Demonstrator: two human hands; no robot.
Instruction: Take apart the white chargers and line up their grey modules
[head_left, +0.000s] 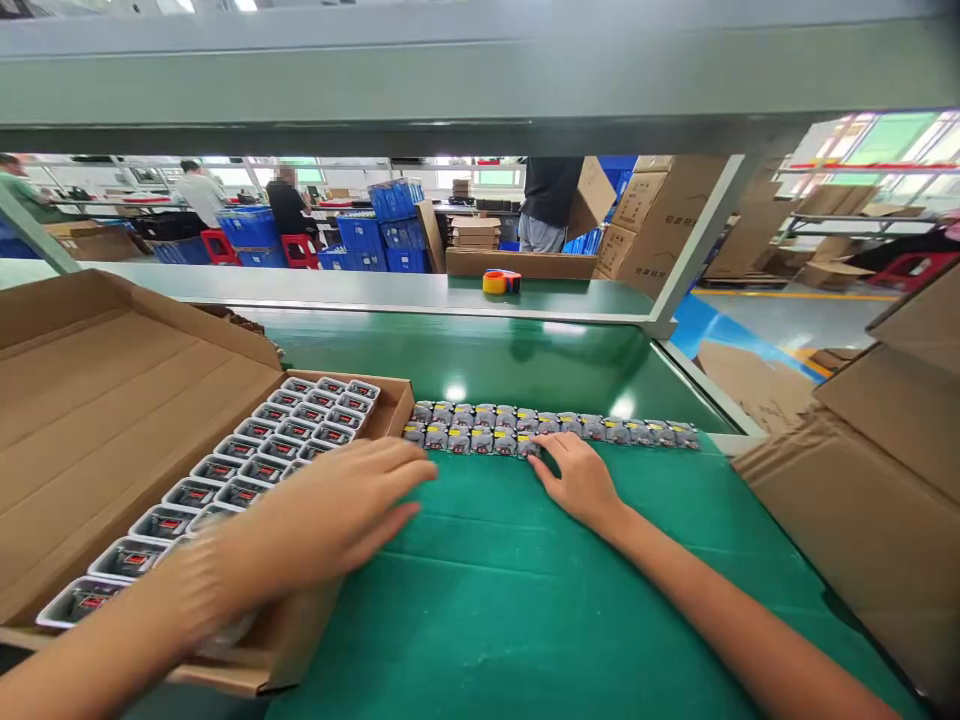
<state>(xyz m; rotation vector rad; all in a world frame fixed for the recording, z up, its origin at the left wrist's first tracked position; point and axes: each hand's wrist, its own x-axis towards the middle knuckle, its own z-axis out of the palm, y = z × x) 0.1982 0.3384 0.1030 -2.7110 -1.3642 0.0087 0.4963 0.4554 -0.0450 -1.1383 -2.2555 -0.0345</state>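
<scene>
My left hand [341,505], smeared by motion, reaches over the right edge of an open cardboard box [311,620]. Its fingers are stretched out with nothing visible in them. Rows of small white trays [191,492] fill the box, each with a dark and red piece inside; my left forearm hides some. My right hand [576,478] rests at the near row's right end, thumb and fingertips closed around a small grey device [527,446]. More grey devices [482,441], some with yellow marks, lie in two rows on the green mat [465,590].
A green conveyor belt [465,350] runs behind the devices. Large cardboard boxes [847,490] stand at the right. An orange and blue tape roll [501,282] sits on the shelf beyond. Overhead crosses a metal beam [450,90]. Several people and blue crates [360,235] are in the background.
</scene>
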